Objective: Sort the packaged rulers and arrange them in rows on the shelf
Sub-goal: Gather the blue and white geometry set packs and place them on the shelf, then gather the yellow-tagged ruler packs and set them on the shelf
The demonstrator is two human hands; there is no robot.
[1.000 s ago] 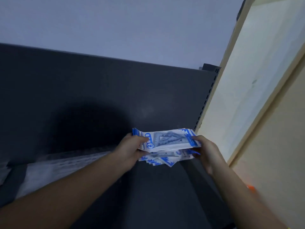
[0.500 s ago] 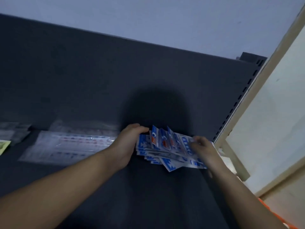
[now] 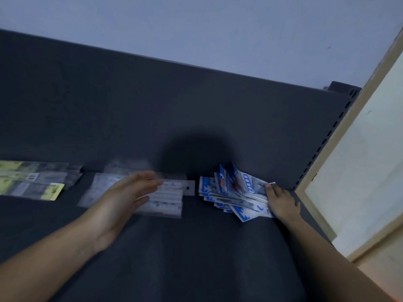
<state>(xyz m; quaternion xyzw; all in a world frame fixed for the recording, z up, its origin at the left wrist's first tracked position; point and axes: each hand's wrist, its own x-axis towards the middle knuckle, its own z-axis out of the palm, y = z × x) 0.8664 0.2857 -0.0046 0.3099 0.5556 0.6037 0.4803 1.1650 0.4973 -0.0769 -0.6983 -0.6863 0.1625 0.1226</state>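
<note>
The blue packs [image 3: 235, 192], a fanned stack of glossy blue-and-white sleeves, lie at the right end of the dark matte shelf [image 3: 196, 247]. The right hand [image 3: 282, 202] grips their right edge, thumb on top. The left hand [image 3: 128, 195] is spread wide over the clear packs [image 3: 170, 199]. Yellow packs [image 3: 28, 184] lie far left. The print is unreadable.

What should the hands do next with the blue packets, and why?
Probably the left hand should push the blue packets from the left to square them. They lie fanned out on the shelf, only the right hand holds them, and the left hand hangs open over the clear packets.
</note>
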